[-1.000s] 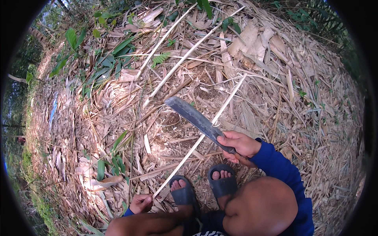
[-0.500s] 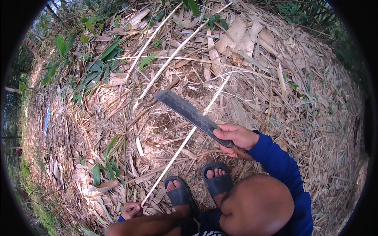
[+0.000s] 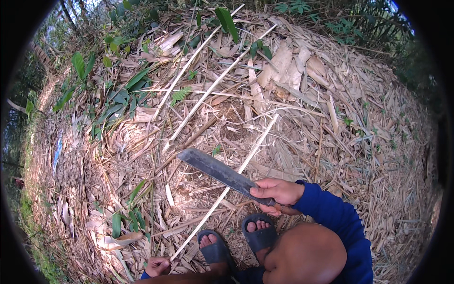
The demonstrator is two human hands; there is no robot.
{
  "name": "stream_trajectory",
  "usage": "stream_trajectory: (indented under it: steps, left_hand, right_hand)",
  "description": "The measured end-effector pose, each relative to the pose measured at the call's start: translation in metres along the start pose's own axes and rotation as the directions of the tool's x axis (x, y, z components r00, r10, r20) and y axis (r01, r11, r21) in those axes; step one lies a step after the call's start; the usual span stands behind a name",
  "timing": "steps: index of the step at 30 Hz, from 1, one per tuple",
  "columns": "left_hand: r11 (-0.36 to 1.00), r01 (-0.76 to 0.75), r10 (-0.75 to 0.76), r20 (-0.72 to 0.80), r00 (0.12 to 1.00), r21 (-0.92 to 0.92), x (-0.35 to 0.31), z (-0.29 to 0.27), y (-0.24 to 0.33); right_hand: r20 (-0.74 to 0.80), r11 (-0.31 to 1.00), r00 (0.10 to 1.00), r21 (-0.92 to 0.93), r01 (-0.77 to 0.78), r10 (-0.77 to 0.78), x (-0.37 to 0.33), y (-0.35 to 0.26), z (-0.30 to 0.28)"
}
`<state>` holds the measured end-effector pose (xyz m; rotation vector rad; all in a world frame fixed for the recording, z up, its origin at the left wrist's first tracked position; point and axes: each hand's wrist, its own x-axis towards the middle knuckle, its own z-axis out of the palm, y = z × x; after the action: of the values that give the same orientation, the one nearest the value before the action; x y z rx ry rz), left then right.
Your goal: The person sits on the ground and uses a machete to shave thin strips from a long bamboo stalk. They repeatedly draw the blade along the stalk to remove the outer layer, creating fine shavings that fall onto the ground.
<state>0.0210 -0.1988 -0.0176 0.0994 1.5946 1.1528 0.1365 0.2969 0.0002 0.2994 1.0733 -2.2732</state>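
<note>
The right hand [image 3: 276, 191], forward of the bent right knee [image 3: 307, 253], is clenched, its thumb pointing leftward; the blue-sleeved right forearm [image 3: 326, 203] slants in from the lower right. The left hand [image 3: 157, 267], fingers curled, lies low at the left, beyond the left foot [image 3: 208, 240].

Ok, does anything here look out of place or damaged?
A bright blue strip lies far left among the dry litter, its colour unlike the tan and green around it; I can't identify it. The knife in the right hand and pale stick in the left hand show no plain damage.
</note>
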Motion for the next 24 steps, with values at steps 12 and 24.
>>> stream_trajectory:
  steps: [12,24]
  left_hand:
    - [0.998,-0.065,0.066,0.147,0.987,-0.011,-0.003,-0.013,-0.023]
    - [0.999,0.025,-0.022,0.099,0.995,-0.036,-0.009,-0.011,-0.025]
  right_hand:
    - [-0.068,1.0,0.998,-0.01,-0.017,0.016,-0.003,-0.01,-0.002]
    - [-0.123,0.999,0.992,0.037,0.027,-0.023,0.005,-0.009,-0.014]
